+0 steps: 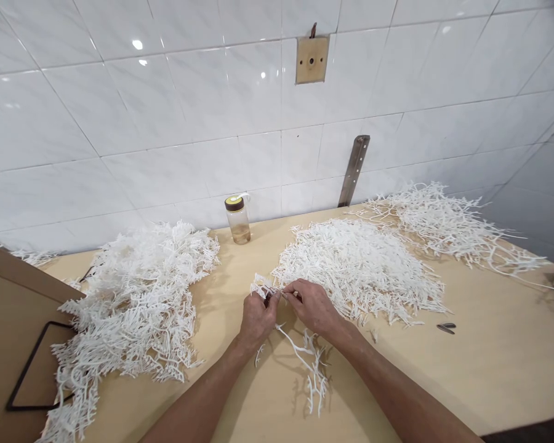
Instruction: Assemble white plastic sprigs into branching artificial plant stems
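At the middle of the table my left hand [258, 317] is closed around a white branching sprig [261, 285], its tips poking out above the fingers. My right hand [311, 303] pinches at the sprig's thin end, fingertips almost meeting those of the left. Below the hands, a longer white branched twig [307, 360] lies on the wooden tabletop. A heap of short white sprigs [357, 264] spreads just beyond my right hand. To the left stands a tall pile of frilly white sprigs [138, 301].
Long white branches [447, 221] lie at the back right. A bottle with a yellow-and-brown lid [237, 221] stands near the tiled wall. A small pair of metal snips [445, 328] rests to the right. A metal strip [354, 171] leans on the wall; a brown panel [18, 332] stands left.
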`<action>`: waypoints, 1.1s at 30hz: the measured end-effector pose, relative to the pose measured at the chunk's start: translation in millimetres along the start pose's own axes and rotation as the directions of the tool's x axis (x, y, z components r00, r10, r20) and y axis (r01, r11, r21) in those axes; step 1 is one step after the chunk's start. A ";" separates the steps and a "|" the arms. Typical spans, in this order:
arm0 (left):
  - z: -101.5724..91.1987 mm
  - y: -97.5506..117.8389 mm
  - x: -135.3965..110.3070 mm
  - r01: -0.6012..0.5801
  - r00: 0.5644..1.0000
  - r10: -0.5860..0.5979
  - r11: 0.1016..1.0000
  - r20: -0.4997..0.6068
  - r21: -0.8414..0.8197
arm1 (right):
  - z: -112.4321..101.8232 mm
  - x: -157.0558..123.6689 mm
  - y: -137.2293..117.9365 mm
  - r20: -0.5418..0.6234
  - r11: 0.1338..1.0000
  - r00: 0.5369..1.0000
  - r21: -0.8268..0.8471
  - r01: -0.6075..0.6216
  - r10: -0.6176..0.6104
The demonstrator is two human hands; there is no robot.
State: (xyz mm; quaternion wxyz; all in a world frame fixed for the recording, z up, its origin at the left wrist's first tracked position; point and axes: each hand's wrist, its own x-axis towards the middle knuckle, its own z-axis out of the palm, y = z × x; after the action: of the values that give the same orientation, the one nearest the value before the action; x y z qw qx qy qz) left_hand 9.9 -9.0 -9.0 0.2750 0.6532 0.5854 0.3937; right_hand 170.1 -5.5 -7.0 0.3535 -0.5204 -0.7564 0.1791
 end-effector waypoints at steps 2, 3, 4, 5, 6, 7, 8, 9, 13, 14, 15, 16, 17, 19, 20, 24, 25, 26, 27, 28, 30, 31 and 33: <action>-0.1 0.0 0.0 -0.001 1.000 0.001 1.000 0.002 -0.005 | -1.8 0.3 -0.8 0.000 0.998 0.999 0.038 -0.041 0.041; 0.0 -0.1 0.0 0.003 1.000 -0.003 1.000 0.006 -0.010 | -2.8 0.4 -1.4 0.011 0.995 0.998 0.067 -0.070 0.069; 0.1 -0.3 0.1 0.006 1.000 -0.005 1.000 0.014 -0.017 | -3.7 0.5 -2.1 0.026 0.990 0.994 0.098 -0.106 0.104; 0.3 -0.6 0.1 0.006 1.000 -0.006 1.000 0.023 -0.025 | -4.4 0.4 -2.9 0.042 0.981 0.989 0.129 -0.145 0.140; 0.5 -0.8 0.1 0.004 0.999 -0.003 0.999 0.032 -0.036 | -4.9 0.3 -3.6 0.056 0.971 0.983 0.156 -0.181 0.175; 0.7 -1.0 0.1 -0.001 0.999 0.003 0.999 0.038 -0.052 | -5.0 0.1 -4.3 0.067 0.962 0.977 0.176 -0.210 0.201; 0.8 -1.2 0.0 -0.009 0.999 0.013 0.997 0.044 -0.071 | -4.7 -0.1 -4.7 0.073 0.955 0.973 0.190 -0.229 0.219; 0.9 -1.4 -0.1 -0.018 0.999 0.023 0.996 0.049 -0.091 | -4.2 -0.3 -5.0 0.074 0.952 0.971 0.195 -0.236 0.226; 0.9 -2.0 -0.5 -0.042 0.997 0.050 0.991 0.063 -0.127 | -1.0 -0.7 -3.7 0.033 0.983 0.990 0.122 -0.137 0.134; 0.9 -1.8 -0.6 -0.048 0.996 0.056 0.991 0.063 -0.123 | -0.3 -0.8 -3.1 0.020 0.991 0.995 0.091 -0.095 0.093; 0.9 -1.5 -0.7 -0.054 0.996 0.061 0.992 0.059 -0.115 | 0.3 -0.9 -2.6 0.010 0.996 0.998 0.066 -0.058 0.057; 0.8 -1.0 -0.9 -0.058 0.997 0.063 0.993 0.051 -0.105 | 0.8 -1.1 -2.2 0.004 0.998 1.000 0.050 -0.031 0.030; 0.8 -0.4 -1.2 -0.060 0.997 0.064 0.994 0.041 -0.091 | 1.4 -1.4 -2.0 -0.002 0.999 1.000 0.045 -0.017 0.017; 0.8 0.8 -1.9 -0.064 0.998 0.065 0.996 0.017 -0.059 | 2.8 -2.0 -2.5 -0.016 0.998 1.000 0.054 -0.024 0.025; 0.8 1.2 -2.3 -0.066 0.998 0.067 0.997 0.007 -0.046 | 3.7 -2.4 -3.1 -0.024 0.997 0.999 0.061 -0.038 0.039; 1.2 0.5 -3.2 -0.064 0.998 0.064 0.998 -0.009 -0.014 | 7.3 -3.5 -5.9 -0.037 0.991 0.994 0.084 -0.102 0.106; 1.2 -0.1 -3.2 -0.061 0.998 0.061 0.998 -0.012 -0.009 | 8.1 -3.7 -6.2 -0.028 0.990 0.993 0.088 -0.110 0.113; 1.3 -0.7 -3.1 -0.058 0.998 0.058 0.998 -0.017 -0.004 | 8.6 -3.8 -6.2 -0.017 0.989 0.993 0.091 -0.113 0.115; 1.3 -1.4 -2.9 -0.058 0.998 0.058 0.998 -0.019 0.002 | 9.1 -3.9 -6.0 -0.004 0.989 0.993 0.092 -0.113 0.114; 1.2 -2.0 -2.6 -0.060 0.998 0.061 0.998 -0.018 0.011 | 9.4 -4.0 -5.6 0.007 0.990 0.994 0.090 -0.108 0.108; 0.8 -3.0 -2.0 -0.078 0.997 0.078 0.996 0.000 0.039 | 9.4 -4.6 -4.8 0.021 0.994 0.996 0.071 -0.088 0.087; 0.5 -3.6 -1.6 -0.094 0.995 0.093 0.994 0.019 0.062 | 9.1 -4.9 -4.6 0.024 0.996 0.997 0.052 -0.076 0.075; 0.1 -4.9 -1.2 -0.130 0.990 0.122 0.985 0.068 0.115 | 7.6 -5.8 -4.6 0.040 0.999 0.998 0.003 -0.043 0.043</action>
State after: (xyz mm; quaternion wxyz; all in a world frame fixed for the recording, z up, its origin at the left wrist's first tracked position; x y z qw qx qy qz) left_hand 7.3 -9.4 -13.3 0.2277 0.7159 0.5567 0.3546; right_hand 162.8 -11.8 -11.3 0.3354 -0.5322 -0.7516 0.1986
